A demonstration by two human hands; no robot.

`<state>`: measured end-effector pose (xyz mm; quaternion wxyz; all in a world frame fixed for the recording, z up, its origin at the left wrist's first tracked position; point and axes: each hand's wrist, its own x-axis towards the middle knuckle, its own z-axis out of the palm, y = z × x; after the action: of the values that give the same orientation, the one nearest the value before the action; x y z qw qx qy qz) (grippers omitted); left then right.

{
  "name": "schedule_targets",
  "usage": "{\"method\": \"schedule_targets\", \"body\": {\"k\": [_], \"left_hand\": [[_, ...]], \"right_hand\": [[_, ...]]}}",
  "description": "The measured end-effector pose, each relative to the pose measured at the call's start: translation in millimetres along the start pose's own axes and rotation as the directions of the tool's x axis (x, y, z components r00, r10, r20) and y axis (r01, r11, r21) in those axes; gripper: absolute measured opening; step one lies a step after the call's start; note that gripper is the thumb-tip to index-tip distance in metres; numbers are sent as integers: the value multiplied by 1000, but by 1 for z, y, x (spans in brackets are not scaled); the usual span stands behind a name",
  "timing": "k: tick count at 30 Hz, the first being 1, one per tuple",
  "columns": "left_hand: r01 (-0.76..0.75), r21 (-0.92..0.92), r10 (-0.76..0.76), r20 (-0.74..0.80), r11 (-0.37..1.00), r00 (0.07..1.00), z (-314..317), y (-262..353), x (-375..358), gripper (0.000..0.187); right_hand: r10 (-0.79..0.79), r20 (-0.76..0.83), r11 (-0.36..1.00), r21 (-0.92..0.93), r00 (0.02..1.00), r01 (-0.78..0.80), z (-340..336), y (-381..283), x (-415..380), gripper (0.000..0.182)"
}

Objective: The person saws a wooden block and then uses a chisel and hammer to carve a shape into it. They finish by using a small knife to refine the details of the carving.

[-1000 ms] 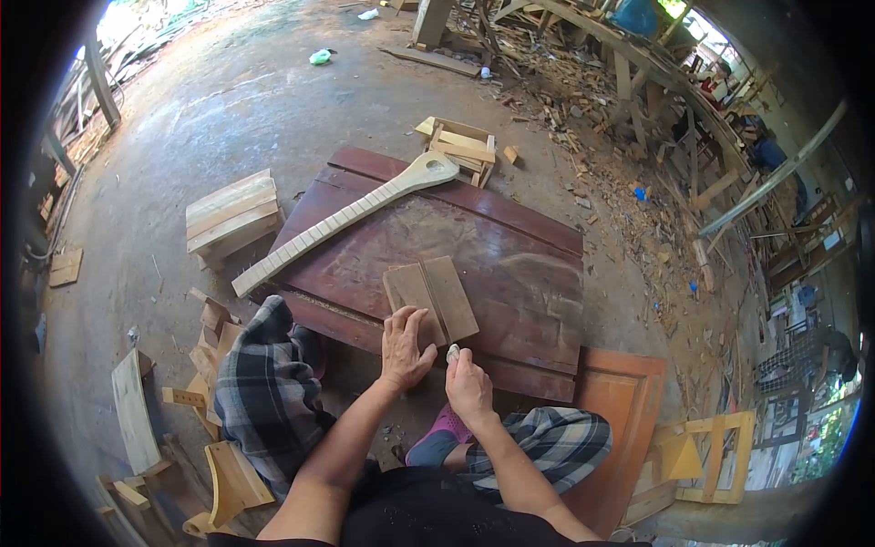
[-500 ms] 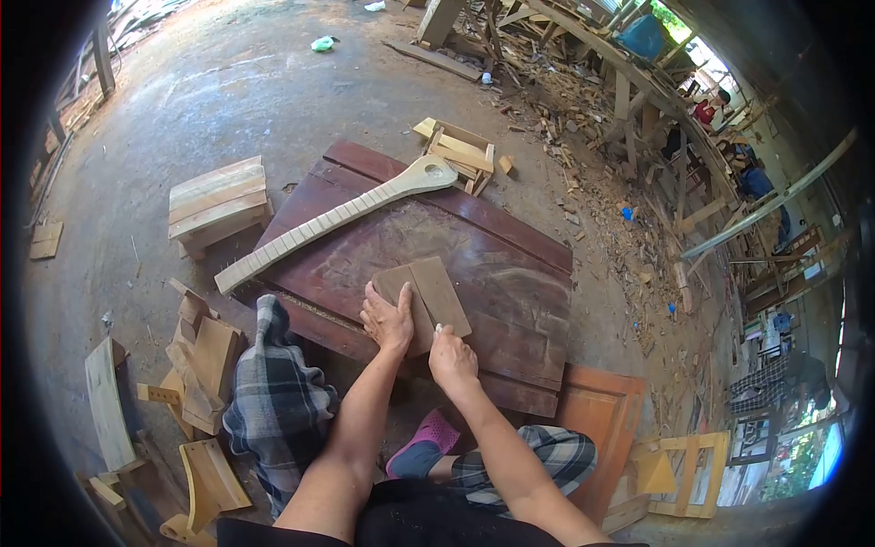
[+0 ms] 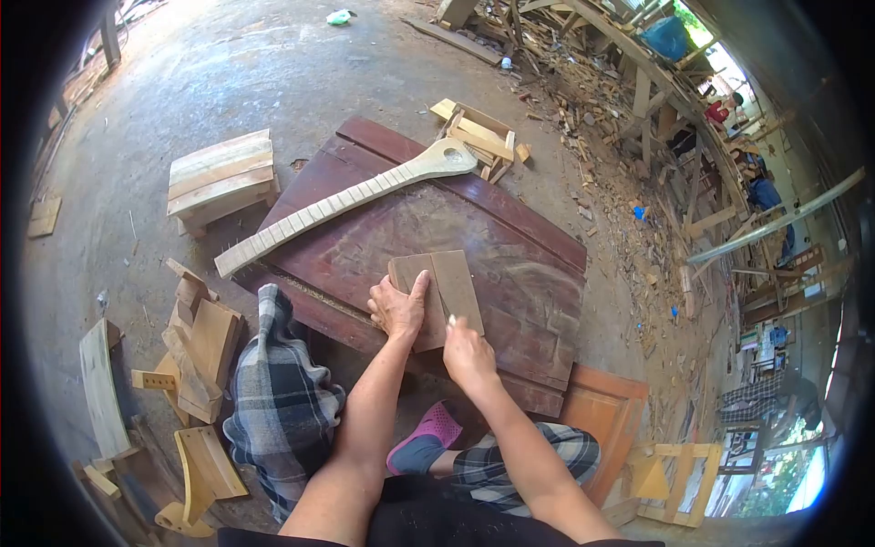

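Note:
A flat brown wooden board (image 3: 463, 290) lies on a dark red panelled wooden door (image 3: 547, 301), with a dark slanting line running down its face. My left hand (image 3: 398, 308) grips the board's left side, thumb on top and fingers around the left edge. Closed in a fist at the board's lower right, my right hand (image 3: 469, 354) pinches a small thing with a whitish tip near the dark line. The rest of that thing is hidden by the fingers. Beyond both hands, a long pale wooden neck-shaped piece (image 3: 355, 196) with crosswise slots lies across the door.
A slatted wooden stool (image 3: 221, 178) stands to the left. Shaped wood offcuts (image 3: 205, 356) are piled beside my left knee. An orange-brown panel (image 3: 611, 410) and a yellow wooden frame (image 3: 679, 483) are at right. Wood scraps (image 3: 583, 118) litter the ground; people sit far right.
The view has shifted a little, so the door and board appear farther right. My right hand has moved slightly up along the board; my left hand keeps its hold.

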<state>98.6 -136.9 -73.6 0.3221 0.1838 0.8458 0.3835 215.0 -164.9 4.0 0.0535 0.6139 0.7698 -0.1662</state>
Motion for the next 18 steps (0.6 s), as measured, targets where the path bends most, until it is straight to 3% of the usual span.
{"method": "schedule_targets", "body": {"k": [2,5,7,8,9,10,12,15,17,18], "left_hand": [[14,-11,-14,0,1000,1000,4,-6,0,85],[-81,-41,78,-58,996,995,-4,-6,-3,82],[-24,-120,34,76,992,997,-32,15,-12,69],[-138,-116,120,-153,984,981,-23,13,-18,57],[-199,-140,166,-216,970,962,-12,5,-15,55],[-197,-243,187,-63,950,980,-29,19,-24,56],[-315,-18,304,-211,949,929,5,-12,-4,67],[-379,-30,360,-250,925,899,12,-16,-4,65],[-278,-357,258,-105,892,961,13,-15,-5,61],[-302,-354,280,-112,885,953,10,-9,-12,61]], "right_hand": [[8,3,999,-34,1000,-8,-4,-1,-15,28],[22,-31,999,-46,999,-24,1,1,-21,27],[-45,-120,997,-70,992,37,10,5,-19,24],[-95,-202,991,-115,975,72,13,9,-22,23],[-51,-192,995,-98,980,33,17,13,-25,23],[-48,-202,996,-82,978,32,28,19,-27,25],[17,-190,995,98,982,2,42,29,-36,25],[112,-180,955,291,977,-56,55,34,-50,28],[88,-187,949,315,978,-25,47,36,-66,27],[61,-173,949,314,983,-3,42,40,-73,27]]}}
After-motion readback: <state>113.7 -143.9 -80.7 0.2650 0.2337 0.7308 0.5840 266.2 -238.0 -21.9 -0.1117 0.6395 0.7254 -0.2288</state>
